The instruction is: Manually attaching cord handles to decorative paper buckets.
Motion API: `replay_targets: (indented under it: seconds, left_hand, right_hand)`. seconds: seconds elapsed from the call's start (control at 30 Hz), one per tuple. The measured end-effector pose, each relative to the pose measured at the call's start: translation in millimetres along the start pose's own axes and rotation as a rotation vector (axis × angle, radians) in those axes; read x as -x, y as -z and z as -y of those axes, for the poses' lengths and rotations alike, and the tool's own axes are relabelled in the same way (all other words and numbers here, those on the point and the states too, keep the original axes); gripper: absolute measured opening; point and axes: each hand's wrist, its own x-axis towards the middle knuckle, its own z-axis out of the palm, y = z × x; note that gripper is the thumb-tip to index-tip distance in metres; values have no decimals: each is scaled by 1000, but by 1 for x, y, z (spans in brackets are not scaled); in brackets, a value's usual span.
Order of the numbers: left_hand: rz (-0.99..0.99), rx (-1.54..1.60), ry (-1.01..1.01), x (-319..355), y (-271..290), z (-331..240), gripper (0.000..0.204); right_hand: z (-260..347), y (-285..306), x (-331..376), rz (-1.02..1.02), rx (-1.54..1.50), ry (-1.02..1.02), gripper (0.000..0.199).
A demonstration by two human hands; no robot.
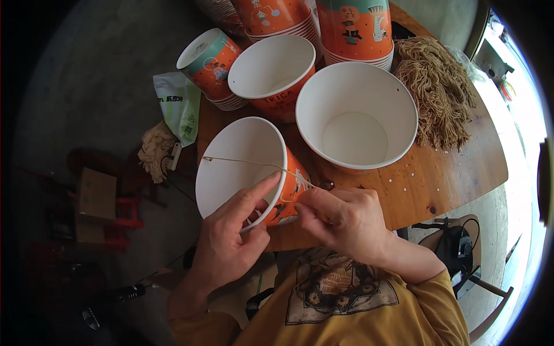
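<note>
At the near left edge of the wooden table point(456, 170), we are holding a tilted bucket point(234, 181), its white mouth facing up and its orange printed side showing on the right. Our left hand point(228, 239) is gripping the near rim: some fingers are curling inside, the thumb is resting low on the outer side, and the index finger is reaching forward along the right part of the rim, its tip lying beside the string point(248, 162). Our right hand point(349, 219) is pinching that string between thumb and bent index finger, just outside the bucket's right wall, with the other fingers folding in toward the palm. The right forearm is coming in at a slant from the lower right, and the left one is rising from the lower left.

The string is running across the tilted bucket's mouth from the far left wall, over the right rim, to our right hand. A wide bucket point(355, 118) is standing to the right, showing its white inside and round bottom. Behind the tilted one, another bucket point(271, 72) is leaning, its white inside showing too. Farther back, upside-down nested stacks point(355, 32) are standing with their rims down. A bundle of tan strings point(435, 92) is lying on the right, and a green-and-white bag point(179, 106) is showing beside the left edge.
</note>
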Motion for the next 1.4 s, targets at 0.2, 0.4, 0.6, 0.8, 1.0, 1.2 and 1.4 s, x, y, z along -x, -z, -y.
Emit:
replay_targets:
  seconds: [0.2,0.4,0.6,0.8,1.0,1.2,1.4]
  left_hand:
    - [4,-22,19,-1,-4,-3,65]
    - [16,-13,50,-2,-2,-3,66]
    - [19,-33,17,2,-14,-7,66]
    - [-41,-200,-268,-3,-28,-5,62]
    - [-149,-465,-521,-8,-34,-7,34]
    - [-160,-656,-564,-5,-38,-10,19]
    - [-72,-554,-500,-6,-36,-14,17]
  right_hand:
    - [-2,4,3,-4,-2,-26,8]
    - [-4,5,5,60,-59,-88,9]
    - [-7,10,18,13,-204,-110,11]
    - [-10,18,26,29,-247,-54,12]
    - [-10,23,26,23,-327,14,13]
    - [-10,20,27,49,-382,-38,15]
    - [-12,17,25,33,-453,-28,10]
